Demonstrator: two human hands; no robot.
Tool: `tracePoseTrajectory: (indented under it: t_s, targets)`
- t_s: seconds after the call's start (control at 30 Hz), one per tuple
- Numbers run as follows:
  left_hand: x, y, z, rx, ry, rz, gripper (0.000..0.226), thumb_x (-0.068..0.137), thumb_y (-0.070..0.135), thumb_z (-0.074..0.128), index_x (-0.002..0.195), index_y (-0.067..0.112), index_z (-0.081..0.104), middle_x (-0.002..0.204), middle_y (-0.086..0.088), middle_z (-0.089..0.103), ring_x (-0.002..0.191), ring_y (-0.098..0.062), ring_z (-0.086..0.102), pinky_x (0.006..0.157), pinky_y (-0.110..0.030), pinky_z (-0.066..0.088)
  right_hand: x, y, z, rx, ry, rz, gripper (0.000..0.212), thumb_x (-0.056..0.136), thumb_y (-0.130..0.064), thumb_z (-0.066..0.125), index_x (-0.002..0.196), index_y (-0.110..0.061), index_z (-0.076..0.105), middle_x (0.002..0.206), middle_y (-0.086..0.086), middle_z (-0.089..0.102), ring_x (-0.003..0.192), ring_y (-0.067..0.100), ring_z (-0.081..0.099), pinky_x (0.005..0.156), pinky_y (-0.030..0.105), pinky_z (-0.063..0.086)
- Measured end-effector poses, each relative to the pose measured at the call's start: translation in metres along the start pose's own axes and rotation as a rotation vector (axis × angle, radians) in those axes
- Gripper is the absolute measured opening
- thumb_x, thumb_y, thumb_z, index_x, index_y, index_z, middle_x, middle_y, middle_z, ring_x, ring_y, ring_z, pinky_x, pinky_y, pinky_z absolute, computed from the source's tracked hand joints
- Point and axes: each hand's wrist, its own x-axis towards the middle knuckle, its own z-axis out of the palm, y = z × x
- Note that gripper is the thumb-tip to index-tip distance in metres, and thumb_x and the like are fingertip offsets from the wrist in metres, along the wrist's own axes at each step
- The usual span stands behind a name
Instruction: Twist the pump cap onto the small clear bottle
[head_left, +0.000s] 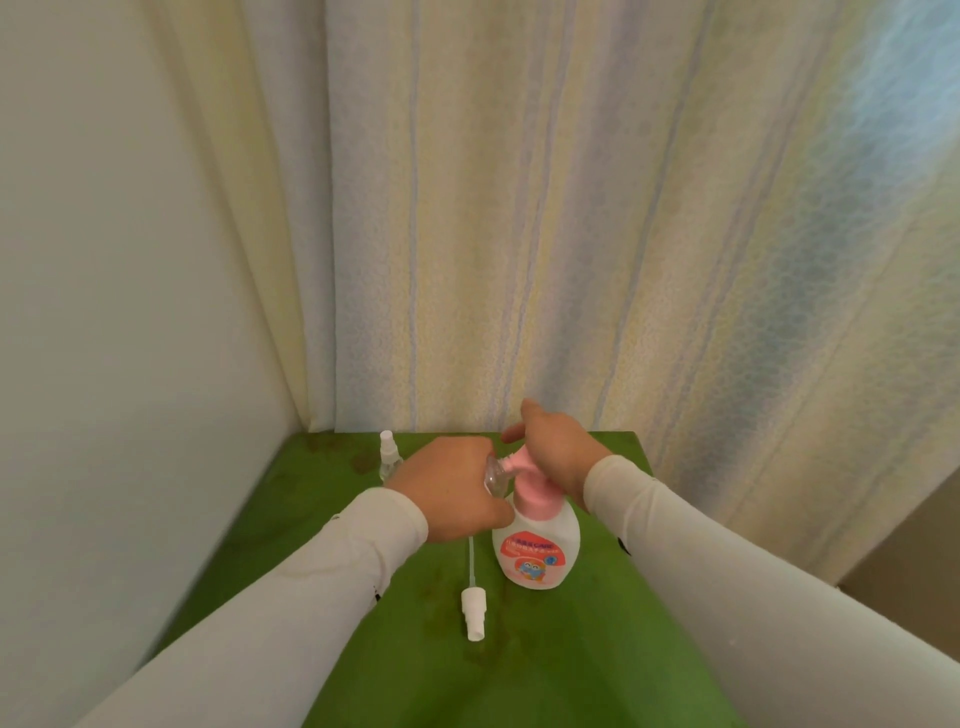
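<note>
Head view, looking down at a green table set into a corner. A white pump bottle with a pink collar and a pink pump head stands upright near the middle of the table. Its front label is pink and red with a small cartoon figure; the red band carries white lettering too blurred to read, and no brand can be made out.

The right hand rests palm-down on the pump head, fingers fairly straight and spread toward the left, thumb raised at the far side. The left hand has its fingers curled round a small clear bottle, tilted so that its open mouth meets the pink nozzle. The 2 hands sit close together, just above the pump bottle's shoulder. Both forearms wear long white sleeves.

On the table in front of the left hand lies a white spray cap, its thin dip tube pointing away toward that hand, apart from the pump bottle. A second clear spray bottle, cap fitted, stands upright near the far left edge.

The table surface shows darker brownish stains, notably near the spray cap and at the far left. A pale plain wall closes the left side; a cream curtain with faint vertical stripes hangs behind the table, brighter and bluish at the upper right.
</note>
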Motion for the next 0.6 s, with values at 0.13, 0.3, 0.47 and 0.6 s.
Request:
tracePoseTrajectory:
  t_s: [0.13,0.3,0.47,0.6]
  targets:
    - [-0.003,-0.001,0.008,0.020,-0.041,-0.016,0.020,0.070,0.032,0.065,0.073,0.023,0.047,0.074,0.004,0.056,0.066,-0.012,0.054,0.055,-0.026,0.040,-0.004,0.006,0.007,-0.087,-0.007,0.017,0.040,0.100,-0.019,0.021,0.128,-0.003,0.044,0.120,0.021,0.056,0.111,0.035,0.053,0.095,0.041,0.040]
    - [0.001,0.002,-0.007,0.037,-0.026,0.002,0.021,0.069,0.031,0.068,0.071,0.022,0.049,0.072,0.003,0.057,0.064,-0.013,0.054,0.052,-0.026,0.037,0.001,-0.004,-0.002,0.043,0.009,0.026,0.048,0.099,-0.029,0.017,0.119,-0.004,0.053,0.099,0.009,0.058,0.091,0.023,0.053,0.091,0.037,0.039]
    - [-0.002,-0.001,0.006,-0.003,-0.016,-0.015,0.020,0.069,0.032,0.066,0.072,0.022,0.048,0.072,0.004,0.056,0.064,-0.011,0.053,0.053,-0.026,0.037,-0.005,0.002,0.005,0.022,0.009,0.037,0.040,0.100,-0.022,0.024,0.123,-0.001,0.049,0.109,0.017,0.061,0.109,0.034,0.054,0.099,0.043,0.041]
    - [-0.002,-0.002,0.004,0.041,-0.053,-0.013,0.021,0.070,0.032,0.066,0.073,0.023,0.048,0.076,0.003,0.056,0.067,-0.012,0.054,0.054,-0.027,0.038,-0.003,0.003,0.006,-0.007,0.013,0.050,0.050,0.100,-0.028,0.016,0.121,-0.003,0.052,0.126,0.018,0.055,0.114,0.030,0.050,0.097,0.039,0.035]
